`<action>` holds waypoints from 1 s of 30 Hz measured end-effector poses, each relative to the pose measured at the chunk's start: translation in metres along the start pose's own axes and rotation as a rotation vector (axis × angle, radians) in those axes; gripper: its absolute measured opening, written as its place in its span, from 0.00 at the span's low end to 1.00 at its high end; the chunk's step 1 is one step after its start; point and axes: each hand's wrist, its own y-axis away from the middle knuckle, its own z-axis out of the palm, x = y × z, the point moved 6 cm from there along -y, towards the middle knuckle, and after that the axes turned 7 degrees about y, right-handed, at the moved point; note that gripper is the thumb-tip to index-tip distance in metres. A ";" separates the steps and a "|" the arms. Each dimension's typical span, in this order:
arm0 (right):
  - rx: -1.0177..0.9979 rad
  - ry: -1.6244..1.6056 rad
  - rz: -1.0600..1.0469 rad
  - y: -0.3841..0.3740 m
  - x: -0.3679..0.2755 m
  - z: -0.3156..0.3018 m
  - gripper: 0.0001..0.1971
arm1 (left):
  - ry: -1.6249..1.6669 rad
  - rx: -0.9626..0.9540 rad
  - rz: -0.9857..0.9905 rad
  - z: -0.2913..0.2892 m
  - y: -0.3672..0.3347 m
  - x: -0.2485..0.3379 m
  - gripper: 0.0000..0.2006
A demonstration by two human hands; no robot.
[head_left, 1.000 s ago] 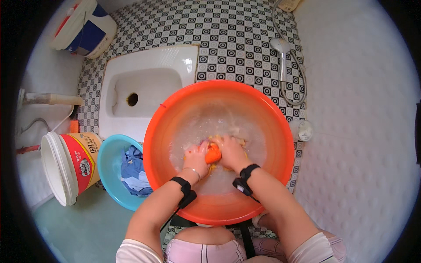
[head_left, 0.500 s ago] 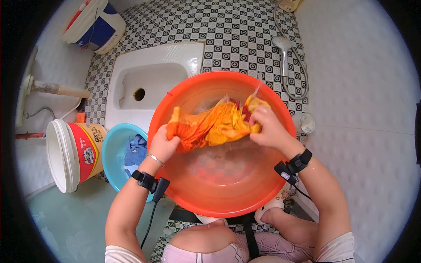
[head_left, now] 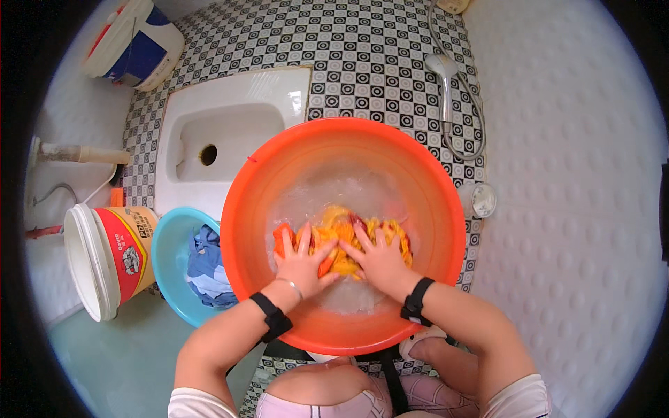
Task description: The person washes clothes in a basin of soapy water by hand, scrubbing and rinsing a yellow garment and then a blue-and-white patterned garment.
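Observation:
In the large orange basin (head_left: pixel 240 209) a bunched yellow-orange cloth with dark red patches (head_left: pixel 341 217) lies in shallow, cloudy water. My left hand (head_left: pixel 303 256) rests on the cloth's left part, palm down with the fingers spread. On its right part my right hand (head_left: pixel 380 258) presses in the same way, fingers also apart. The two thumbs come close together over the middle of the cloth. What lies beneath the palms is hidden.
A light blue basin (head_left: pixel 162 258) with blue clothes (head_left: pixel 207 261) stands left of the orange one. Beyond it is a paint bucket (head_left: pixel 125 258). A squat toilet (head_left: pixel 233 87) sits behind, a shower head (head_left: pixel 442 70) and clear cup (head_left: pixel 481 200) at right, another bucket (head_left: pixel 150 52) far left.
Both hands have lowered the cloth from above the basin into the water and moved nearer each other. They have let go of their grip, and their fingers now spread over it.

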 end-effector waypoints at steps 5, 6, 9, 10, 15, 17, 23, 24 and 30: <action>-0.074 -0.029 -0.103 0.001 -0.016 0.012 0.34 | -0.155 -0.026 0.072 0.024 -0.004 -0.010 0.31; -0.076 -0.074 -0.075 -0.003 -0.017 0.009 0.30 | -0.165 -0.010 0.067 0.028 -0.012 -0.011 0.27; -0.074 -0.069 0.001 -0.025 -0.014 0.027 0.21 | -0.189 0.127 0.102 0.025 -0.026 -0.006 0.18; 0.027 -0.139 0.042 -0.034 -0.009 0.028 0.15 | -0.126 0.049 0.060 0.029 -0.035 -0.011 0.18; -0.184 -0.455 0.159 -0.092 0.003 0.011 0.15 | 0.217 0.178 -0.075 -0.002 -0.062 -0.037 0.21; -0.135 -0.606 0.269 -0.105 0.023 0.020 0.18 | 0.305 0.181 -0.112 -0.008 -0.080 -0.034 0.22; 0.303 -0.902 0.224 -0.087 0.064 -0.084 0.28 | 0.643 0.573 0.260 -0.074 -0.045 -0.064 0.24; 0.266 -0.914 0.235 -0.080 0.068 -0.103 0.27 | 0.639 0.580 0.257 -0.086 -0.034 -0.067 0.24; 0.156 -0.340 0.044 -0.050 0.078 -0.096 0.11 | 0.215 0.623 0.198 -0.118 0.003 -0.061 0.12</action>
